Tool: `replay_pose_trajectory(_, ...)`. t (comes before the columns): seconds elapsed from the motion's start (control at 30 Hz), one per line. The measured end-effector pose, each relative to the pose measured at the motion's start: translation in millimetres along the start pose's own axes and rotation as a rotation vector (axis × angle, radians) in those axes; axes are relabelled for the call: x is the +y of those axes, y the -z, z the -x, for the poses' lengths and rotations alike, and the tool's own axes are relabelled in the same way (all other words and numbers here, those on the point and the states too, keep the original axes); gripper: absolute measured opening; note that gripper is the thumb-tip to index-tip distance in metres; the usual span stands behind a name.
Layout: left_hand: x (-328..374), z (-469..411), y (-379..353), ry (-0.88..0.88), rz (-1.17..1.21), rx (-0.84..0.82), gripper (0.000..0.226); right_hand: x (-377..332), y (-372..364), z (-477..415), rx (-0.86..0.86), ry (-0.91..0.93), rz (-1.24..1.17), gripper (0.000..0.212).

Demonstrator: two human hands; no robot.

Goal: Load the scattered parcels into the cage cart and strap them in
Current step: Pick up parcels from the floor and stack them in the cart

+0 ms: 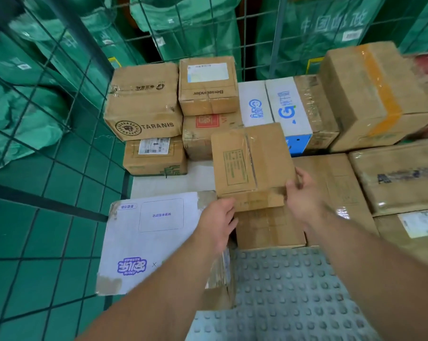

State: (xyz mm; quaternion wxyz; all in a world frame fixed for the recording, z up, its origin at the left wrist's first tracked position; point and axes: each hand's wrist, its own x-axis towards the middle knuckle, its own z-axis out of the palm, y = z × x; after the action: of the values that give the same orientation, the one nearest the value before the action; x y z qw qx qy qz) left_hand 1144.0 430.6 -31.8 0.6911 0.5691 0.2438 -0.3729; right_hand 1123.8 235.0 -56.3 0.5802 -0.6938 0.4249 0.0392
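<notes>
Studded cart floor open near you; your left hand, right hand clamp near corners of brown box; mesh wall left.

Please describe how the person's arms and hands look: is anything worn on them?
The left hand and right hand wear no gloves, and no ring, watch or bracelet is visible. The left forearm and right forearm are uncovered; no sleeve shows.

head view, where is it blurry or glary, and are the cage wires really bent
In the head view, the held box is sharp; the orange-taped box and the right edge are smeared; clear tape on a low right box glares; the cage frame bows from the wide-angle lens.
</notes>
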Motion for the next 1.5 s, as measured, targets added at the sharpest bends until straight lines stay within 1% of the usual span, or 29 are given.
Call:
replay_pose_trajectory(0.13, 2.2, -2.9, 1.8, 0.033, 0.021, -0.045, 0.052, 4.2, 1.6, -3.3, 0.007, 0.002, 0.035, 0.044)
replay_pose_trajectory(0.23, -11.8, 9.0, 5.9, 0.034, 0.066, -0.012, 0.046, 13.5, 12.7, 3.9, -0.006, -0.005, 0.149, 0.04)
replay_pose_trajectory(0.27, -15.2, 15.3, 5.9, 0.027, 0.064, 0.02, 0.044, 13.3, 17.6, 8.3, -0.033, -0.007, 0.193, 0.043)
replay_pose_trajectory(0.3, -19.4, 21.2, 5.9, 0.029, 0.05, 0.051, 0.046, 11.7, 22.7, 12.7, -0.074, -0.011, 0.217, 0.048)
replay_pose_trajectory(0.37, -29.3, 38.2, 4.0, 0.06, 0.009, 0.075, 0.05, 6.8, 32.8, 26.0, -0.168, -0.032, 0.211, 0.061)
replay_pose_trajectory(0.43, -41.6, 58.4, 0.5, 0.12, -0.043, 0.084, 0.045, 6.9, 45.4, 46.8, -0.238, -0.123, 0.156, 0.074)
replay_pose_trajectory(0.47, -48.4, 65.5, 2.4, 0.144, -0.069, 0.094, 0.042, 11.4, 48.1, 55.7, -0.256, -0.161, 0.166, 0.078)
replay_pose_trajectory(0.5, -58.5, 79.3, -6.3, 0.16, -0.111, 0.096, 0.04, 21.1, 65.6, 72.3, -0.273, -0.193, 0.191, 0.075)
replay_pose_trajectory(0.57, -76.7, 96.9, -8.4, 0.187, -0.147, 0.081, 0.035, 50.7, 86.3, 97.8, -0.312, -0.22, 0.212, 0.054)
replay_pose_trajectory(0.63, -97.9, 113.8, -19.7, 0.202, -0.15, 0.064, 0.034, 82.1, 120.1, 132.4, -0.359, -0.305, 0.121, 0.031)
replay_pose_trajectory(0.67, -108.6, 120.7, -25.1, 0.209, -0.152, 0.061, 0.035, 97.1, 135.1, 148.8, -0.379, -0.346, 0.069, 0.026)
replay_pose_trajectory(0.73, -133.5, 133.2, -46.6, 0.231, -0.196, 0.037, 0.037, 131.2, 170.4, 176.2, -0.323, -0.409, -0.024, 0.024)
replay_pose_trajectory(0.8, -155.4, 143.9, -72.6, 0.243, -0.266, 0.019, 0.033, 162.7, 198.5, 190.3, -0.256, -0.454, -0.116, 0.024)
replay_pose_trajectory(0.87, -178.0, 153.4, -104.4, 0.256, -0.343, -0.011, 0.03, 187.0, 227.3, 199.8, -0.215, -0.502, -0.258, 0.025)
replay_pose_trajectory(1.0, -212.6, 168.7, -176.3, 0.251, -0.492, -0.095, 0.029, 211.1, 283.0, 207.0, -0.165, -0.569, -0.517, 0.023)
replay_pose_trajectory(1.1, -237.2, 182.1, -233.0, 0.236, -0.627, -0.143, 0.026, 229.8, 331.2, 217.0, -0.084, -0.549, -0.577, 0.023)
replay_pose_trajectory(1.17, -250.1, 190.9, -261.9, 0.23, -0.72, -0.203, 0.027, 244.5, 362.1, 232.1, -0.01, -0.542, -0.605, 0.024)
replay_pose_trajectory(1.33, -277.9, 207.2, -303.4, 0.19, -0.941, -0.43, 0.026, 281.3, 419.1, 287.6, 0.222, -0.536, -0.715, 0.02)
replay_pose_trajectory(1.37, -294.1, 212.9, -313.6, 0.211, -1.03, -0.508, 0.025, 299.5, 426.3, 314.3, 0.33, -0.547, -0.78, 0.018)
replay_pose_trajectory(1.43, -308.2, 210.7, -317.5, 0.219, -1.081, -0.546, 0.024, 313.9, 429.3, 337.0, 0.429, -0.56, -0.835, 0.019)
replay_pose_trajectory(1.47, -327.5, 218.9, -327.2, 0.241, -1.137, -0.609, 0.024, 330.7, 431.0, 364.5, 0.519, -0.581, -0.903, 0.021)
replay_pose_trajectory(1.5, -340.6, 223.9, -332.5, 0.251, -1.174, -0.639, 0.025, 342.3, 429.9, 381.9, 0.564, -0.594, -0.963, 0.022)
